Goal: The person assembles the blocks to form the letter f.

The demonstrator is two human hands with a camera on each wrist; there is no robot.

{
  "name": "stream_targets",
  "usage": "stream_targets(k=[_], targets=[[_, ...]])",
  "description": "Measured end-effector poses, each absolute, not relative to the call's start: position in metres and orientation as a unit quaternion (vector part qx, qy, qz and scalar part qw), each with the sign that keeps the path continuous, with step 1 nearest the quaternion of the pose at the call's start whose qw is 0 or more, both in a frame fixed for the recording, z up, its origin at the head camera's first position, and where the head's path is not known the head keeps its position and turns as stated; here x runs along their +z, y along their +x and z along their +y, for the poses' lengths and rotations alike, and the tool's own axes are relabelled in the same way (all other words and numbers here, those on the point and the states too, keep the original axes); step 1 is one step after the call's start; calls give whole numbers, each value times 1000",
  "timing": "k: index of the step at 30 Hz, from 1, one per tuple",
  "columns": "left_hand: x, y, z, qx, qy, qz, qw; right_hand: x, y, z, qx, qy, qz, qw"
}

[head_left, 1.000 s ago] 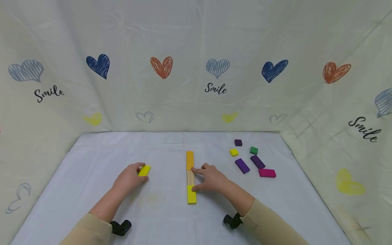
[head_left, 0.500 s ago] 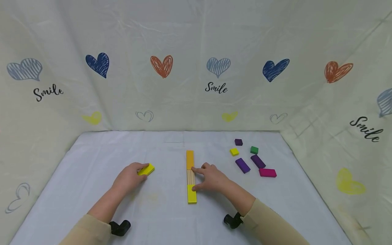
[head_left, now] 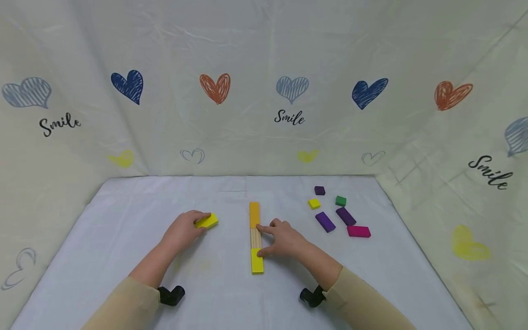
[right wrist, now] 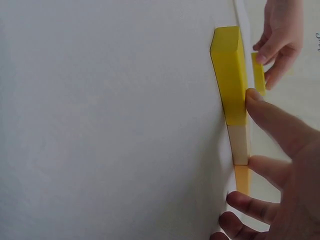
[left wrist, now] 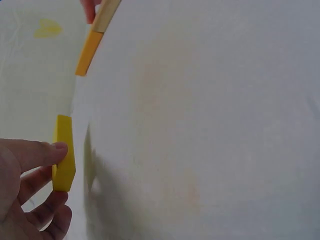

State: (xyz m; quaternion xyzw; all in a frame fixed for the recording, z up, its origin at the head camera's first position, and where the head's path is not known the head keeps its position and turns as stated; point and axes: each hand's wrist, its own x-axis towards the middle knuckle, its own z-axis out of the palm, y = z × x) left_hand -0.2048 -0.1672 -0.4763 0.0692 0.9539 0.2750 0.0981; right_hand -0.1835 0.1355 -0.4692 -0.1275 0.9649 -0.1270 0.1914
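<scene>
My left hand [head_left: 183, 231] pinches a yellow block [head_left: 211, 221] between thumb and fingers. In the left wrist view, that same block [left wrist: 64, 130] is apart from the cloth, its shadow beside it. To its right, three blocks lie end to end in a straight row: an orange block [head_left: 254, 214] at the far end, a plain wood block [head_left: 255, 238] in the middle, and a yellow block [head_left: 257, 266] nearest me. My right hand [head_left: 285, 240] rests against the row with fingers spread. Its thumb touches the near yellow block, its index finger the joint between wood and orange.
Several loose blocks lie at the back right of the white cloth [head_left: 222, 298]: dark purple [head_left: 319, 190], small yellow [head_left: 314, 204], green [head_left: 340, 200], two longer purple ones [head_left: 325, 222], and pink [head_left: 359, 231]. A heart-printed curtain [head_left: 247, 133] rises behind and at both sides.
My left hand has carried its yellow block right and slightly away from me, towards the row, with the block turning a little. My right hand and the row keep their places.
</scene>
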Motion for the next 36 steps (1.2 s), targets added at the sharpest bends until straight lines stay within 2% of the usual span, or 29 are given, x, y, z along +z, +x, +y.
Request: stream_targets(k=[11, 17, 26, 36], targets=[[-488, -237, -139, 293, 117, 945, 88, -470, -184, 137, -131, -129, 964, 193], [-492, -250, -116, 288, 114, 947, 87, -470, -183, 137, -131, -128, 964, 192], [-492, -264, -87, 275, 107, 951, 89, -474, -184, 137, -131, -126, 965, 187], [-489, -267, -76, 264, 107, 953, 101, -472, -183, 138, -134, -128, 965, 183]])
